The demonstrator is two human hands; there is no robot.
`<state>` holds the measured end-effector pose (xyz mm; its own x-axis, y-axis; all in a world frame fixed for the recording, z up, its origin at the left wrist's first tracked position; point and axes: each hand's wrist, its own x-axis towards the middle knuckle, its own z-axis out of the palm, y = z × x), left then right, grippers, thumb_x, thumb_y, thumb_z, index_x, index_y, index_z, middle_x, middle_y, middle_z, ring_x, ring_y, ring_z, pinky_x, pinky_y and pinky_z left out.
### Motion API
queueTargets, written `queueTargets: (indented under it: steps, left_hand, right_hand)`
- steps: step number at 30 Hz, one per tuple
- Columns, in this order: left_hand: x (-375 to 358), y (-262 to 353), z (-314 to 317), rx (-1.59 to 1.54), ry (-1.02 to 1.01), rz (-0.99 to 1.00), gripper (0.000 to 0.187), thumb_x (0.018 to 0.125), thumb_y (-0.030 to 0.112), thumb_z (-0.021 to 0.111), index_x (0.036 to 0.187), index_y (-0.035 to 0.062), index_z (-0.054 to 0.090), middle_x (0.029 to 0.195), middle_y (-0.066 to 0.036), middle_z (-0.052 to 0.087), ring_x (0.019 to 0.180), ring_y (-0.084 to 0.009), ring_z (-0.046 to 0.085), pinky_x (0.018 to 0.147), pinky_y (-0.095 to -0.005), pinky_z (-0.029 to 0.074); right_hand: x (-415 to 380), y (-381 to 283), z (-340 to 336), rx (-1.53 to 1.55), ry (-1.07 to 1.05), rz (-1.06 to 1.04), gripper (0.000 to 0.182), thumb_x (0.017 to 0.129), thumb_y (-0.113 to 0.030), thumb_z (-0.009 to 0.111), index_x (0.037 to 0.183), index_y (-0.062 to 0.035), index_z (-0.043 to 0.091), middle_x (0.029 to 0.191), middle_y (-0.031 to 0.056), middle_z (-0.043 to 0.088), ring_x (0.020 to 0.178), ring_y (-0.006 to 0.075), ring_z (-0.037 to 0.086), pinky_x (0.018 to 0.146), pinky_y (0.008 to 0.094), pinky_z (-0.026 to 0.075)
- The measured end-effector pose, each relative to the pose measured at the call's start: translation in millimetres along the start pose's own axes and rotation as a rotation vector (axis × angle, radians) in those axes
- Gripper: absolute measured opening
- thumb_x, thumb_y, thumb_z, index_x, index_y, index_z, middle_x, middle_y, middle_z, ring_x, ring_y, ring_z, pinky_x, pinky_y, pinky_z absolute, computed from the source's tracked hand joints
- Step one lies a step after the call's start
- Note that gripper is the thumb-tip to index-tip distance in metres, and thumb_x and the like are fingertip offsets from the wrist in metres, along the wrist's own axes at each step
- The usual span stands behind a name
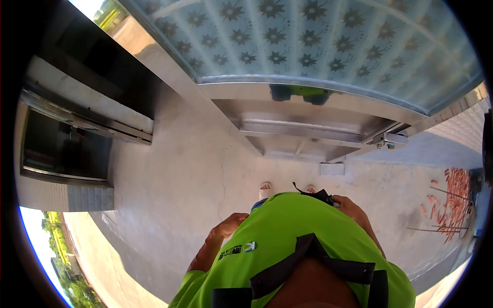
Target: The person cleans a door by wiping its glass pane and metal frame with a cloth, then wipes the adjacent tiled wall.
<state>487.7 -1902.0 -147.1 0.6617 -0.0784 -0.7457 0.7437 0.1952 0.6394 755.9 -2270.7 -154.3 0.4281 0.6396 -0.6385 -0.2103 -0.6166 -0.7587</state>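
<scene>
My left hand (232, 224) is at the left side of my green shirt (298, 226), its fingers curled in against the cloth and partly hidden by it. At my waist on the other side, my right hand (348, 205) closes on a black pouch-like object (323, 196) with a loose strap end, which sits at the front of the shirt. The shirt's bulge covers part of that object. A metal door (308, 128) with patterned frosted glass (308, 41) stands in front of me, and its latch (390, 139) is at the right edge.
Concrete floor (190, 169) lies around my sandalled feet (265, 191). A pale block (332, 169) rests by the door's foot. Reddish pieces (454, 200) and thin rods are scattered at right. At left are a wall ledge (92, 102) and a dark window (67, 146).
</scene>
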Motion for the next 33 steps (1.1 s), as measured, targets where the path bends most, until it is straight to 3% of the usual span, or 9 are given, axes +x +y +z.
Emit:
queueTargets:
  steps: [2, 5, 9, 13, 16, 19, 22, 28, 33]
  left_hand:
    - [-21.1, 27.1, 14.1, -0.149, -0.029, 0.176, 0.010, 0.088, 0.011, 0.067, 0.091, 0.0011, 0.066, 0.083, 0.001, 0.064, 0.075, -0.0086, 0.057, 0.072, -0.0259, 0.047]
    - [-22.0, 30.9, 3.6, -0.246, -0.068, 0.079, 0.007, 0.085, 0.007, 0.067, 0.088, 0.0005, 0.065, 0.081, 0.002, 0.064, 0.074, -0.0067, 0.057, 0.069, -0.0239, 0.045]
    - [-21.2, 52.4, 4.3, -0.297, -0.119, 0.159, 0.007, 0.082, 0.003, 0.064, 0.089, 0.0009, 0.065, 0.080, 0.001, 0.064, 0.072, -0.0071, 0.057, 0.068, -0.0230, 0.044]
    - [-15.2, 56.8, 5.4, -0.230, -0.100, 0.180, 0.004, 0.087, -0.002, 0.060, 0.089, -0.0036, 0.063, 0.082, -0.006, 0.066, 0.070, -0.0101, 0.061, 0.062, -0.0234, 0.048]
    - [-10.9, 65.7, 7.6, -0.228, -0.155, 0.181, 0.011, 0.090, 0.006, 0.058, 0.092, -0.0030, 0.065, 0.085, -0.004, 0.067, 0.076, -0.0097, 0.061, 0.069, -0.0242, 0.049]
    - [-1.4, 76.6, 10.0, -0.207, -0.092, 0.166, 0.021, 0.093, 0.017, 0.055, 0.094, -0.0003, 0.067, 0.079, -0.001, 0.063, 0.077, -0.0108, 0.058, 0.075, -0.0256, 0.045]
    - [23.9, 74.3, 3.7, -0.083, -0.128, 0.140, 0.029, 0.097, 0.024, 0.054, 0.103, 0.0002, 0.069, 0.088, -0.002, 0.067, 0.082, -0.0088, 0.059, 0.077, -0.0250, 0.046]
    - [37.6, 112.7, 24.7, -0.004, -0.172, 0.188, 0.021, 0.094, 0.015, 0.059, 0.105, 0.0004, 0.068, 0.091, -0.001, 0.067, 0.082, -0.0077, 0.059, 0.076, -0.0241, 0.047]
    - [51.9, 139.7, 42.4, -0.056, -0.261, 0.152, 0.022, 0.090, 0.002, 0.058, 0.110, -0.0015, 0.063, 0.096, -0.002, 0.065, 0.081, -0.0067, 0.058, 0.074, -0.0230, 0.047]
  right_hand:
    - [1.0, 3.6, -2.1, 0.055, -0.042, 0.008, 0.036, 0.086, -0.018, 0.070, 0.115, 0.0028, 0.063, 0.096, 0.0054, 0.066, 0.086, 0.0122, 0.057, 0.075, 0.0286, 0.048]
    - [-2.4, -4.7, -10.6, 0.077, -0.097, 0.037, 0.037, 0.086, -0.019, 0.071, 0.116, 0.0019, 0.063, 0.097, 0.0037, 0.065, 0.085, 0.0103, 0.056, 0.074, 0.0277, 0.047]
    - [-5.0, -1.5, -14.8, 0.091, -0.115, 0.030, 0.042, 0.085, -0.019, 0.074, 0.120, 0.0008, 0.063, 0.099, 0.0034, 0.066, 0.085, 0.0096, 0.057, 0.075, 0.0275, 0.048]
    - [-12.3, -14.6, -10.4, 0.233, -0.080, 0.024, 0.043, 0.085, -0.018, 0.074, 0.121, 0.0013, 0.063, 0.100, 0.0029, 0.067, 0.088, 0.0099, 0.058, 0.078, 0.0275, 0.049]
    - [-12.0, -16.8, -10.5, 0.277, -0.077, -0.009, 0.044, 0.085, -0.018, 0.074, 0.122, 0.0029, 0.063, 0.102, 0.0037, 0.068, 0.091, 0.0104, 0.060, 0.080, 0.0281, 0.050]
    - [-0.9, -2.9, -14.8, 0.123, -0.074, 0.025, 0.043, 0.085, -0.016, 0.073, 0.122, 0.0042, 0.063, 0.102, 0.0048, 0.069, 0.089, 0.0100, 0.061, 0.078, 0.0280, 0.050]
    - [2.0, -6.9, -17.8, 0.198, -0.122, 0.063, 0.043, 0.085, -0.015, 0.073, 0.122, 0.0046, 0.063, 0.100, 0.0054, 0.070, 0.086, 0.0096, 0.062, 0.076, 0.0275, 0.051]
    - [-7.3, -28.9, -18.3, 0.150, -0.104, 0.138, 0.043, 0.085, -0.014, 0.073, 0.122, 0.0058, 0.063, 0.100, 0.0068, 0.071, 0.085, 0.0101, 0.063, 0.076, 0.0272, 0.051]
    - [-9.0, -12.4, -12.2, 0.209, -0.136, 0.046, 0.042, 0.087, -0.019, 0.073, 0.120, 0.0044, 0.065, 0.103, 0.0084, 0.071, 0.092, 0.0129, 0.063, 0.081, 0.0303, 0.051]
